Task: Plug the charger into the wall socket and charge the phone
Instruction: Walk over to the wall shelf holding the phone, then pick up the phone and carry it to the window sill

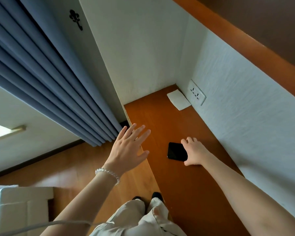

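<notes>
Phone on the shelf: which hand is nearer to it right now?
Right. The right hand touches the phone's edge; the left hand hovers open, apart, over the shelf's outer edge.

I count one black phone (177, 151) on the wooden shelf (186, 184), one white wall socket plate (196, 92) with two outlets, one white folded paper (178, 99), one blue curtain (46, 74), two bare hands, and one clear bead bracelet (107, 175).
</notes>
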Available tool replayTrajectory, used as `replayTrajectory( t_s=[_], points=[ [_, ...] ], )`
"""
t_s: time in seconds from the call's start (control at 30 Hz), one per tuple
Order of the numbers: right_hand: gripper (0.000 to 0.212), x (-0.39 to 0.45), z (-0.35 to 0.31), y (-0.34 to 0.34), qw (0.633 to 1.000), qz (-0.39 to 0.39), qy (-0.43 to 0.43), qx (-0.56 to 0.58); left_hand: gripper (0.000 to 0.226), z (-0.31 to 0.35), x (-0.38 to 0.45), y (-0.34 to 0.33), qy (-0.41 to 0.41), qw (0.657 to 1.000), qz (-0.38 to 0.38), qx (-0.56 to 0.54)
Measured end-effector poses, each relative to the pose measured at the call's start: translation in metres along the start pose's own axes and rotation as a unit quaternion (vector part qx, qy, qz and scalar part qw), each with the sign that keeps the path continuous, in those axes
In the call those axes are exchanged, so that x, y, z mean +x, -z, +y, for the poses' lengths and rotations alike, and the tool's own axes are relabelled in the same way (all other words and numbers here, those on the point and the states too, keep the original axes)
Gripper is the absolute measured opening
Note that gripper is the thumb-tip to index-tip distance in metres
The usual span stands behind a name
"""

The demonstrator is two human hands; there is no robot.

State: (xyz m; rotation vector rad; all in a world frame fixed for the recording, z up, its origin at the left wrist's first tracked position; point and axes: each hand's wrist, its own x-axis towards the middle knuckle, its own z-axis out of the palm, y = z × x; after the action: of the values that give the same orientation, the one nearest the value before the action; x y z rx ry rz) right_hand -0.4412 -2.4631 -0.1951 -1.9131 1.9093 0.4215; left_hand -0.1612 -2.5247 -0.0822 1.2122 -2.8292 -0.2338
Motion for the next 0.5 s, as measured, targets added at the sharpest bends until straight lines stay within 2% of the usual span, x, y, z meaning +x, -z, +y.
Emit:
replayTrajectory(
  t_s=[0.07,0.2,0.5],
  points=[
    [0.095,-0.002,-0.004,0.001,1.0,-0.011,-0.013,0.012,0.066,-0.002,-0.002,0.001,0.005,1.0,0.003,0.0],
    [0.088,-0.003,-0.02,0.014,0.999,0.008,0.001,0.046,0.065,-0.007,-0.01,0.004,0.022,1.0,0.021,-0.002],
    [0.076,0.006,-0.092,0.089,0.983,0.122,0.123,0.057,0.065,-0.029,-0.048,0.019,0.09,0.995,0.049,-0.011]
  ],
)
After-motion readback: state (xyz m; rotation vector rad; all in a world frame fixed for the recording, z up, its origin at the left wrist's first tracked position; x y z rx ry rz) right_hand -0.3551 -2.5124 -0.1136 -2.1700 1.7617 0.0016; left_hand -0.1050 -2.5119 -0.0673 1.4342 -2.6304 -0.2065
